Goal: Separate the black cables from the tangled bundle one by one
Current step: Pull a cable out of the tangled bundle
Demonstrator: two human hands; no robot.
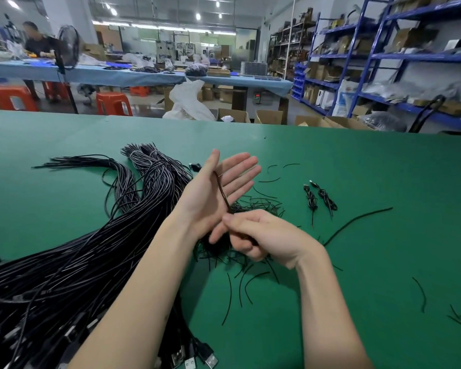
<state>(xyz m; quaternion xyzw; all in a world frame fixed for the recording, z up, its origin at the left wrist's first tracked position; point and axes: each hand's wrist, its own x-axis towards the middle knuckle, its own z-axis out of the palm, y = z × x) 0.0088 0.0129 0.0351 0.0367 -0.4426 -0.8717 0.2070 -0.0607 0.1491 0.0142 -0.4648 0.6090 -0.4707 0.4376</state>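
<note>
Left hand (pixel 218 193): raised above the bench, palm turned up and toward the camera, fingers (pixel 246 169) straight and released; a short black tie (pixel 222 193) lies along the palm from the base of the thumb down to the heel of the hand.
Right hand (pixel 261 237): just below and beside the left hand, fingers curled, thumb and forefinger pinching the lower end of the black tie.
Cable bundle (pixel 91 251): a large mass of long black cables on the left of the bench, sweeping from the near-left corner up toward the middle; its far ends are gathered in sheaves, its near ends carry USB plugs (pixel 194 358) at the lower edge of the view.
Separated cables (pixel 321 197): two small coiled black cables with plugs, lying side by side on the bench to the right of the hands, well apart from the bundle.
Loose ties (pixel 250 265): many short black strands scattered under and around the hands, with a few more toward the right edge.
Bench (pixel 383 169): covered in a green mat.
Background: blue work tables, orange stools, blue shelving with boxes, and a person at the far left.
</note>
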